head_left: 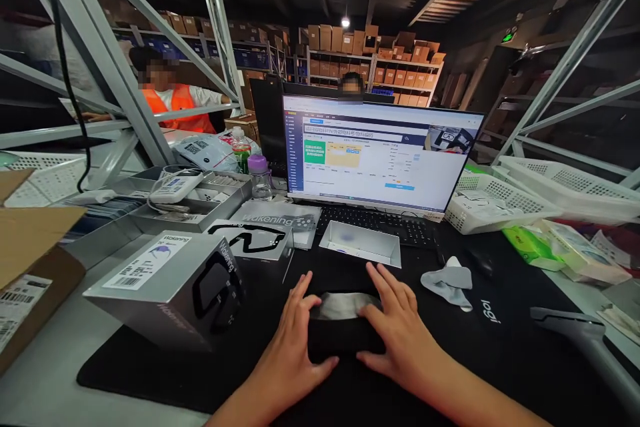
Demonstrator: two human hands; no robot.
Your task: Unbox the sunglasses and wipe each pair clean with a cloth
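A black oblong case [345, 335] with a greyish, shiny strip along its top lies on the desk mat right in front of me. My left hand [300, 330] holds its left end, thumb near the front edge and fingers along the far side. At the opposite end, my right hand [397, 323] grips it in the same way, one finger on the grey strip. Just beyond is an open white box tray [361, 245]. A grey box [165, 287] labelled Wakening stands to the left, with a flat printed sleeve [255, 239] behind it.
A monitor [380, 153] and keyboard [400, 225] stand at the back. To the right are a grey cloth [447, 280], a mouse [480, 261], a barcode scanner [570, 327] and white baskets [500, 203]. A cardboard box [35, 267] sits far left. Two people are beyond the desk.
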